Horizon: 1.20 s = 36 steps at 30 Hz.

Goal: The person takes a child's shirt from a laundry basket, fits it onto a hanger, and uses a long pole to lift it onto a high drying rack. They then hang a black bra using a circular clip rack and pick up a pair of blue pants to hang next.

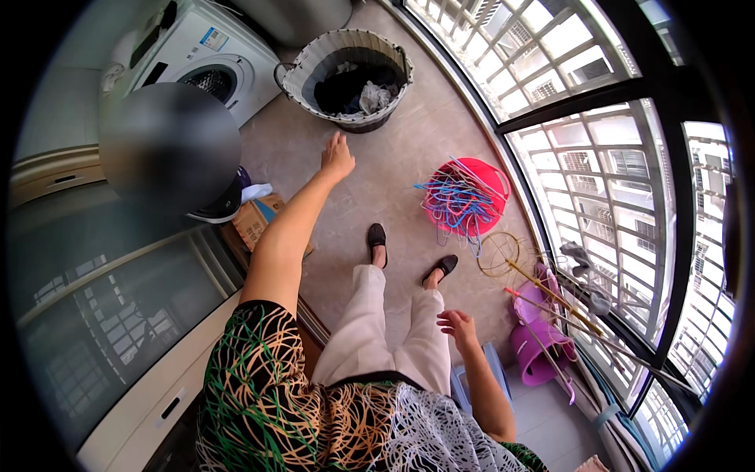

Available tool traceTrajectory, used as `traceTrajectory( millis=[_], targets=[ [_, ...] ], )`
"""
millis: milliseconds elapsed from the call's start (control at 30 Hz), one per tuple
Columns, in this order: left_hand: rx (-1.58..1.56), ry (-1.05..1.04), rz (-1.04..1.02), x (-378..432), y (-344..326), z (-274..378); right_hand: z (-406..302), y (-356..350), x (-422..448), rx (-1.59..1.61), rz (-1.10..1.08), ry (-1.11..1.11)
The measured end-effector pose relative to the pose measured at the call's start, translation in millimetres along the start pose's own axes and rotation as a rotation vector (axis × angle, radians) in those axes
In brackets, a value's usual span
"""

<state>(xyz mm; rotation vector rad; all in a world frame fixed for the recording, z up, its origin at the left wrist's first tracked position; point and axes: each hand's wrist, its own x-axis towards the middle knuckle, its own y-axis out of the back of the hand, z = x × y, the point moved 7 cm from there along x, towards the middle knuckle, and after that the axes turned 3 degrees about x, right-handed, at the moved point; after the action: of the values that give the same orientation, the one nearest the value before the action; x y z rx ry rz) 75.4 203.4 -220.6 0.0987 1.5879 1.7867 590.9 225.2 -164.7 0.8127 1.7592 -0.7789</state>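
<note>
My left hand (338,158) is stretched forward over the tiled floor, with nothing visible in it. Just beyond its fingers stands a round two-tone laundry basket (307,65) with dark handles. Dark and pale clothes (354,91) lie inside it. Low beside my thigh hangs my right hand (459,327), empty, its fingers spread a little. A red plastic tub (498,203) on the floor ahead of that hand is heaped with blue, pink and pale clothes hangers (460,197). Whether my left hand touches the basket's rim cannot be told; a small gap seems to show.
A white front-loading washing machine (236,74) stands at upper left. A cardboard box (253,221) sits by the glass sliding door at left. At right are a purple bucket (534,348), long poles (554,298), a blue stool (495,366) and barred windows. A blurred disc hides part of the left.
</note>
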Motion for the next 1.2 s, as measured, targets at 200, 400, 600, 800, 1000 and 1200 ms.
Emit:
traceTrajectory(
  millis=[200,400,600,800,1000,1200],
  targets=[
    [0.363,-0.12,0.136,99,-38,-41,-7,-43,20,-0.035,-0.033,0.023],
    [0.403,-0.203,0.116,135,-77,-54,17,-14,53,0.031,0.137,-0.041],
    [0.467,-0.375,0.026,93,-114,-48,13,-29,63,0.02,0.114,-0.07],
    [0.447,-0.412,-0.081,36,-135,-29,7,-53,68,0.026,0.022,-0.061],
    [0.223,-0.189,-0.036,80,-131,-52,11,-40,68,0.017,0.011,-0.071],
    [0.352,-0.215,-0.185,100,-138,-83,32,-14,89,0.039,0.082,-0.097]
  ],
)
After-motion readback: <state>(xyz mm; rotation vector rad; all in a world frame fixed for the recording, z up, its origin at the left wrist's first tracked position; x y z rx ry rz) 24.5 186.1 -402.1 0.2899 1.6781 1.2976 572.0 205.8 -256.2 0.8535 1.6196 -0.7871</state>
